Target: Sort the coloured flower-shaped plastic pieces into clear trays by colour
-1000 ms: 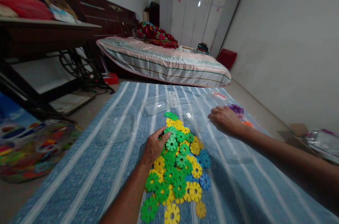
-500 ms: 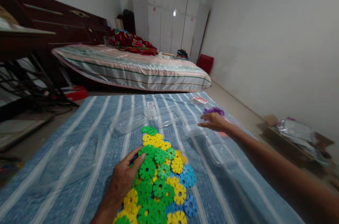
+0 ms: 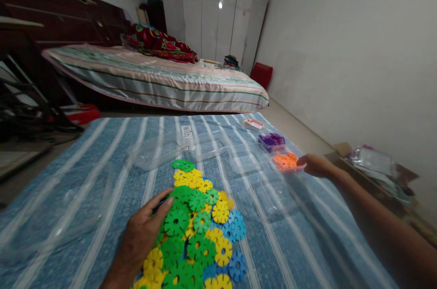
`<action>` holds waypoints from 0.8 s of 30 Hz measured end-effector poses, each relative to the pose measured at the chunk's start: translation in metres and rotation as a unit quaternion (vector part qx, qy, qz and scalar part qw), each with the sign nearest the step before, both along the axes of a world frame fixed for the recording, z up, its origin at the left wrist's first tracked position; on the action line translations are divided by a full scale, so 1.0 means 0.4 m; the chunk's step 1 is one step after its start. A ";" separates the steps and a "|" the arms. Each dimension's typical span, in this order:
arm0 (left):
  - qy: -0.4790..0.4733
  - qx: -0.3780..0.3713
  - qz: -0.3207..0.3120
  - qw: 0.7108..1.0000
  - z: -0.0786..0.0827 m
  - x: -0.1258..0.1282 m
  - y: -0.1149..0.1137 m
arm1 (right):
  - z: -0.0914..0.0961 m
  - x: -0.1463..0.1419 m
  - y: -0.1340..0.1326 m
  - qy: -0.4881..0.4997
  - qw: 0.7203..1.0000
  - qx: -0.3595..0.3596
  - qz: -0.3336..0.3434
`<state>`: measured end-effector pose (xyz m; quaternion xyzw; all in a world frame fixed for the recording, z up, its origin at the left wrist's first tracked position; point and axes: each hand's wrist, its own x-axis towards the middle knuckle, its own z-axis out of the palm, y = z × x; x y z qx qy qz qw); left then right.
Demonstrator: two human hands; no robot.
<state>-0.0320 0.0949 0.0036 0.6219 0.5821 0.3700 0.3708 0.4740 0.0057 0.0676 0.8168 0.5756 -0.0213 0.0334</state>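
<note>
A heap of notched plastic discs (image 3: 175, 220) in green, yellow and blue is spread over the striped cloth in front of me. Against its left side rests my left hand (image 3: 141, 225), thumb and fingers apart and touching the discs; a dark blue bit shows between them. Over on the right, my right hand (image 3: 317, 165) has its fingers closed at the right edge of a clear plastic box of orange pieces (image 3: 286, 161). Directly behind that box stands a clear box of purple pieces (image 3: 272, 139). My right fingertips are partly hidden.
Clear plastic trays (image 3: 159, 151) lie beyond the heap, and a large clear cover (image 3: 64, 207) lies at left. A small red-and-white card (image 3: 254, 123) sits near the far edge. A bed (image 3: 164, 82) stands behind; a cardboard box (image 3: 367, 179) is on the floor at right.
My right hand has moved right, from over the boxes to the orange box's outer edge, uncovering both boxes. My left hand stays at the heap. The view has shifted slightly.
</note>
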 end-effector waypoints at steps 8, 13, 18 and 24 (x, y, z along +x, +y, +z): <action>-0.026 -0.012 0.001 1.000 0.004 0.002 -0.009 | -0.071 0.006 -0.022 0.038 0.999 0.023 0.010; -0.038 0.009 -0.005 0.999 0.008 0.006 -0.012 | 0.011 0.002 -0.054 -0.053 0.996 0.068 -0.004; -0.050 0.016 -0.014 0.999 0.018 0.013 -0.022 | 0.137 -0.117 -0.072 -0.167 0.978 0.077 0.099; -0.055 0.027 -0.024 0.998 0.019 0.021 -0.034 | 0.205 -0.390 -0.081 -0.206 0.922 0.063 0.321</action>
